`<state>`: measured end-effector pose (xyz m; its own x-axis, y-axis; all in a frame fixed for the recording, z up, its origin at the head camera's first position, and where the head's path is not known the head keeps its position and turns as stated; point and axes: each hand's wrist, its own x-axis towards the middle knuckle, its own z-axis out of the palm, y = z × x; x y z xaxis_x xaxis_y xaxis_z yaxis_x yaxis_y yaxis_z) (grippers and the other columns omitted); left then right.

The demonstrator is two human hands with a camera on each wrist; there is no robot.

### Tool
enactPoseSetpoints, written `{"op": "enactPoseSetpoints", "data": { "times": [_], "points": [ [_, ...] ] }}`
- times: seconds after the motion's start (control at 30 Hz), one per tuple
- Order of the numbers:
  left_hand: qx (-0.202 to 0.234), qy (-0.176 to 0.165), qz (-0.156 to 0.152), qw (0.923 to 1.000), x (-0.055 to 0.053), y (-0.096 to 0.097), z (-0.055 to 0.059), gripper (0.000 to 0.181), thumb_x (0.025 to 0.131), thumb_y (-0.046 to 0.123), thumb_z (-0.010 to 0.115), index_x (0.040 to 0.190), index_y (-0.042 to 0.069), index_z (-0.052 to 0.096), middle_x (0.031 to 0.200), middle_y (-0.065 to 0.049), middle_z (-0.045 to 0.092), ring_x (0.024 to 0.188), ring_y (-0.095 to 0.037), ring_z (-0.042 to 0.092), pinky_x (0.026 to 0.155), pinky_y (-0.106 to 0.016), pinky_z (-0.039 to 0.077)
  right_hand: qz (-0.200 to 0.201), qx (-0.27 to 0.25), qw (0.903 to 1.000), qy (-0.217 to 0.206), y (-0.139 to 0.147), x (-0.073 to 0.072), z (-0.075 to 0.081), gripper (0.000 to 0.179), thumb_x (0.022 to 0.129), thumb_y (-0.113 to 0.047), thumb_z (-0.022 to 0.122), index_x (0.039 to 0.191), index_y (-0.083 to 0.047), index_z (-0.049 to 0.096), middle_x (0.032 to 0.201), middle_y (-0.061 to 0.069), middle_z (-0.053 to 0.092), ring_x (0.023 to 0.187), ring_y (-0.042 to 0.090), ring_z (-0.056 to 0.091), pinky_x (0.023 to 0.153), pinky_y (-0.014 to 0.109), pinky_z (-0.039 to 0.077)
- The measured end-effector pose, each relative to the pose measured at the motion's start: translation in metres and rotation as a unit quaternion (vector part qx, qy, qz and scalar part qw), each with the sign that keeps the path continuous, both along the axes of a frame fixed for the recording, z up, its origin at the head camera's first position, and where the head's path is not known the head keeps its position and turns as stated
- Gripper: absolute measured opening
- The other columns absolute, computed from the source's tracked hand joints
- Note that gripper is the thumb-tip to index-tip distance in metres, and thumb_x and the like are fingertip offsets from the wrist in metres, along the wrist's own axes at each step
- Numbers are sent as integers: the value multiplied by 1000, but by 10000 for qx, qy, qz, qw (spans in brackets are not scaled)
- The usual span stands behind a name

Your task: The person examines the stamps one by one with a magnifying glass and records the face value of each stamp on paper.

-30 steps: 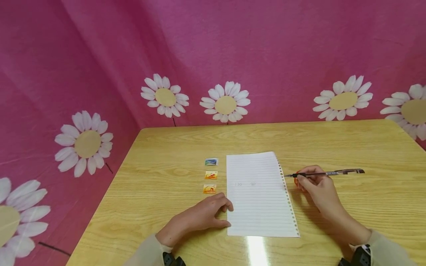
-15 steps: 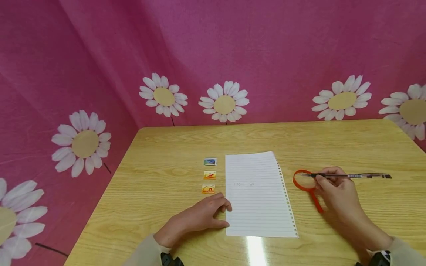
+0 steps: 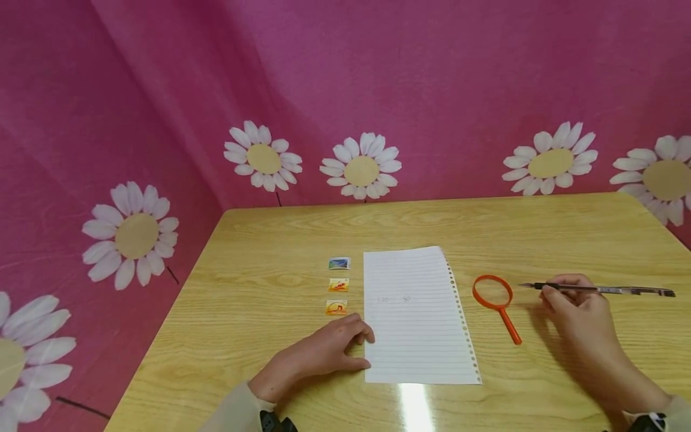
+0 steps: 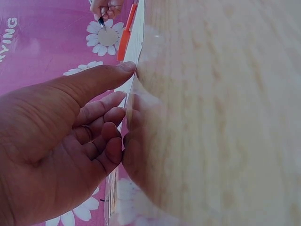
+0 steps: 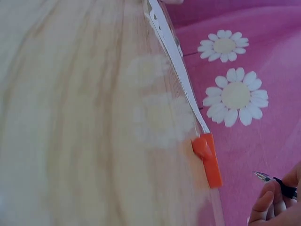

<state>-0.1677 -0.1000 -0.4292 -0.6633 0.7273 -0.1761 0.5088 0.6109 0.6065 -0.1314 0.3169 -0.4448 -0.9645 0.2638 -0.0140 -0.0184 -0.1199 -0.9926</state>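
A sheet of lined paper (image 3: 418,342) with punched holes down its right side lies on the table, with faint handwritten numbers, 120 and 80, near its middle. My left hand (image 3: 329,351) rests at the sheet's left edge, thumb and fingertips touching it; the left wrist view shows the thumb (image 4: 99,80) at the paper's edge. In my right hand (image 3: 583,318) a pen (image 3: 610,290) is pinched, its uncovered tip pointing left and raised over the table. Between the sheet and that hand lies a red magnifying glass (image 3: 504,318), handle toward me.
Three small stamps stand in a column left of the paper: a blue one (image 3: 339,263), an orange-yellow one (image 3: 339,285) and another orange-yellow one (image 3: 336,307). Behind the wooden table (image 3: 259,270) hangs a pink cloth (image 3: 432,72) with white daisies.
My right hand has let go of the magnifying glass, which now lies on the table, and has moved right with the pen. The left hand has stayed at the paper's edge.
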Motion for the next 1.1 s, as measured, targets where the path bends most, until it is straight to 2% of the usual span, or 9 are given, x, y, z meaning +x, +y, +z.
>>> {"op": "enactPoseSetpoints", "data": {
  "times": [0.37, 0.47, 0.6, 0.7, 0.8, 0.9, 1.0, 1.03, 1.1],
  "points": [
    [9, -55, 21, 10000, 0, 0, -1, 29, 86, 25, 76, 109, 14, 63, 93, 7, 50, 87, -4, 46, 80, -15, 40, -162, 878, 9960, -37, 13, 0, -3, 14, 96, -16, 62, 104, -16, 50, 89, -14, 61, 78, -5, 64, 63, 14, 53],
    [-9, -50, 33, 10000, 0, 0, -1, 29, 86, 26, 76, 109, 14, 63, 93, 7, 50, 87, -4, 46, 80, -15, 40, -258, 1564, 9873, -123, 16, 0, -2, 11, 97, -17, 60, 103, -20, 50, 88, -20, 58, 78, -9, 61, 63, 12, 51],
    [-58, -21, 30, 10000, 0, 0, 0, 29, 86, 26, 76, 109, 15, 63, 94, 8, 50, 87, -3, 46, 80, -15, 40, -390, 2593, 9644, -332, 19, 0, -2, 7, 99, -24, 56, 101, -26, 50, 86, -25, 53, 72, -6, 53, 55, 18, 45],
    [-75, -12, 31, 10000, 0, 0, 0, 29, 86, 27, 76, 110, 15, 63, 93, 8, 50, 87, -3, 46, 80, -15, 40, -296, 2784, 9593, -362, 20, 0, -1, 6, 100, -26, 55, 101, -28, 50, 83, -22, 52, 66, 0, 51, 50, 25, 42],
    [-75, -16, 37, 10000, 0, 1, 1, 29, 86, 26, 76, 110, 15, 63, 93, 8, 50, 87, -3, 46, 80, -15, 40, -209, 2771, 9603, -247, 21, 0, 1, 7, 100, -24, 56, 103, -28, 53, 86, -23, 53, 68, -3, 55, 54, 20, 45],
    [-60, -38, 42, 10000, 0, 1, 1, 30, 86, 26, 76, 110, 14, 63, 93, 7, 50, 87, -4, 46, 80, -15, 40, -163, 2555, 9665, 161, 21, 0, 1, 15, 99, -17, 57, 109, -29, 56, 91, -27, 56, 76, -11, 58, 62, 10, 47],
    [-67, -45, 47, 10000, 0, 1, 2, 29, 86, 25, 76, 109, 14, 63, 93, 7, 50, 87, -4, 46, 80, -15, 40, 124, 1536, 9824, 1059, 21, 0, -1, 28, 98, -2, 54, 119, -21, 58, 98, -21, 66, 86, -9, 64, 71, 7, 49],
    [-72, -49, 50, 9999, 0, 1, 2, 29, 86, 25, 76, 109, 14, 63, 93, 7, 50, 87, -4, 46, 80, -15, 40, 246, 1274, 9821, 1364, 21, 0, -1, 31, 98, 2, 51, 122, -17, 57, 100, -18, 69, 88, -8, 65, 74, 7, 49],
    [-74, -52, 57, 9999, 1, 1, 2, 29, 86, 25, 76, 109, 14, 63, 94, 7, 50, 87, -4, 46, 80, -15, 40, 318, 1439, 9725, 1806, 22, 0, -2, 37, 95, 10, 50, 127, -9, 56, 103, -18, 70, 91, -8, 65, 78, 5, 48]
  ]
}}
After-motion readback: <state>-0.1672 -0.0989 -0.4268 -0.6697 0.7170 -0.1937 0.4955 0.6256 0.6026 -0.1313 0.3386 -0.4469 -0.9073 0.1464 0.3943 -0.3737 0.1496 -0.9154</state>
